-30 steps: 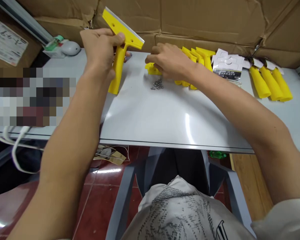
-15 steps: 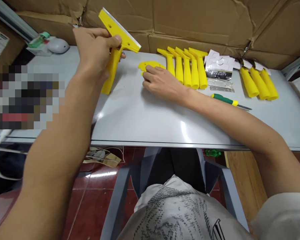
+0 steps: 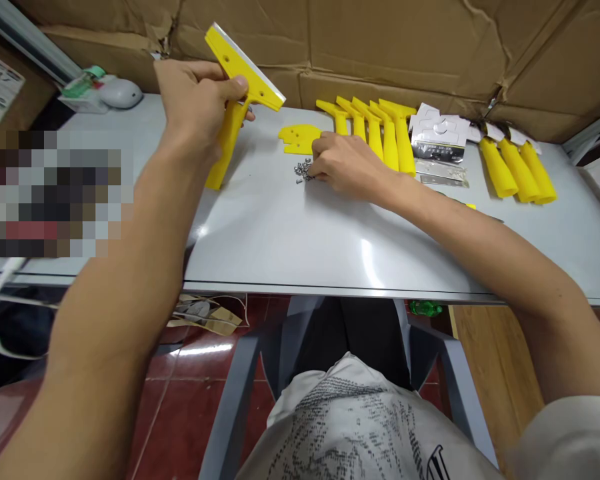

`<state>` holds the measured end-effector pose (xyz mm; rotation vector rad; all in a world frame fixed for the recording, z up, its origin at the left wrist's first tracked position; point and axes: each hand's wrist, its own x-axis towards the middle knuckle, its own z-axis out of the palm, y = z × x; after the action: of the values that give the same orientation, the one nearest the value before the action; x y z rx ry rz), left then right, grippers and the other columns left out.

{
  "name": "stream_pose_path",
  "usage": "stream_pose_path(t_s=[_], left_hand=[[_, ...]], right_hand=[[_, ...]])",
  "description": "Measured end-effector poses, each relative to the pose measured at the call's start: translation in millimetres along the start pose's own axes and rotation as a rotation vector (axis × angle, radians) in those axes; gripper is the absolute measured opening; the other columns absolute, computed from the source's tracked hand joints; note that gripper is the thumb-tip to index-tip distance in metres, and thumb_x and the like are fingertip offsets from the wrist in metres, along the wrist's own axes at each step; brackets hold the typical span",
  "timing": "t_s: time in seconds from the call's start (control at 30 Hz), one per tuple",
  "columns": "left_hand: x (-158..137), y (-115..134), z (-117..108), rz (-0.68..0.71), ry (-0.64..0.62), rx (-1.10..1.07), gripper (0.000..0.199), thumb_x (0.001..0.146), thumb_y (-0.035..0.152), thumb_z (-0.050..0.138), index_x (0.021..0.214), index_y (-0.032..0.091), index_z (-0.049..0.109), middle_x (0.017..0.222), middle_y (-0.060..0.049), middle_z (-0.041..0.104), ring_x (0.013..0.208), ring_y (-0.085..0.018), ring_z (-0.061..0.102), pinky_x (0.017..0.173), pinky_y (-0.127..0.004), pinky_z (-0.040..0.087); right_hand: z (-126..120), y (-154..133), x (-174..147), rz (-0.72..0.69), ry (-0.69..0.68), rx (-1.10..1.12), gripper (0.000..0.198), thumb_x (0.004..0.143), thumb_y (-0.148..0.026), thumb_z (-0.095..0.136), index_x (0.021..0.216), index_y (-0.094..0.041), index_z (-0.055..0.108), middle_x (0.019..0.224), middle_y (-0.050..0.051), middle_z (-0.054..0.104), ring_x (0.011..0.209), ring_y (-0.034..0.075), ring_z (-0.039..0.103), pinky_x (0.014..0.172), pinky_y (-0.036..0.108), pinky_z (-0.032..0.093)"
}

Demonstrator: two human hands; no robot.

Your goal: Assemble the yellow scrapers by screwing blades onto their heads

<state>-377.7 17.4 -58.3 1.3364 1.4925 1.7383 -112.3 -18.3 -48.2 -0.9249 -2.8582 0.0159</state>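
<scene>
My left hand (image 3: pixel 200 100) is closed on a yellow scraper (image 3: pixel 255 83), its metal blade edge facing up and to the right and its handle slanting down. Over the table my right hand (image 3: pixel 343 163) has its fingers bent together at a small pile of screws (image 3: pixel 303 170); whether a screw is between the fingertips I cannot make out. Flat yellow plastic plates (image 3: pixel 300 139) with holes lie just behind the screws. Beyond my right hand, several yellow scraper handles (image 3: pixel 406 143) lie in a row, partly covered by the hand.
White packages (image 3: pixel 440 130) and metal blades (image 3: pixel 443 170) lie right of the handles. A screwdriver (image 3: pixel 471 206) is mostly hidden behind my right forearm. Three more yellow scrapers (image 3: pixel 520 167) lie farther right. A mouse (image 3: pixel 121 92) sits at back left; cardboard (image 3: pixel 395 53) lines the back.
My right hand has moved right, from over the yellow plates, uncovering them and the pile of screws. My left hand, still holding the scraper, has shifted slightly right and down in view.
</scene>
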Motion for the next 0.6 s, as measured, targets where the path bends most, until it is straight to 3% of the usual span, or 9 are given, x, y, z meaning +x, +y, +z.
stream_pose_path(t_s=[0.1, 0.37, 0.6], left_hand=[[0, -1, 2, 0.020, 0.003, -0.014, 0.073, 0.061, 0.093, 0.109, 0.067, 0.032, 0.070, 0.084, -0.011, 0.076, 0.079, -0.031, 0.074, 0.100, -0.077, 0.076], [1, -1, 5, -0.024, 0.052, -0.025, 0.026, 0.078, 0.029, 0.099, 0.067, 0.028, 0.076, 0.089, -0.009, 0.078, 0.070, -0.023, 0.065, 0.087, -0.060, 0.075], [5, -5, 6, -0.027, 0.042, -0.003, 0.022, 0.080, 0.016, 0.087, 0.065, 0.027, 0.075, 0.080, -0.005, 0.077, 0.061, -0.020, 0.064, 0.072, -0.048, 0.064]], right_hand=[[7, -3, -2, 0.019, -0.029, -0.080, 0.042, 0.112, 0.000, 0.052, 0.113, -0.015, 0.091, 0.128, 0.019, 0.084, 0.130, 0.036, 0.072, 0.091, 0.045, 0.046], [4, -7, -19, 0.074, -0.050, -0.098, 0.043, 0.112, -0.001, 0.052, 0.116, -0.012, 0.093, 0.130, 0.021, 0.084, 0.117, 0.034, 0.071, 0.087, 0.045, 0.038], [3, -17, -18, 0.139, -0.056, -0.066, 0.050, 0.112, 0.004, 0.048, 0.132, -0.012, 0.090, 0.134, 0.022, 0.083, 0.117, 0.033, 0.071, 0.088, 0.043, 0.039]])
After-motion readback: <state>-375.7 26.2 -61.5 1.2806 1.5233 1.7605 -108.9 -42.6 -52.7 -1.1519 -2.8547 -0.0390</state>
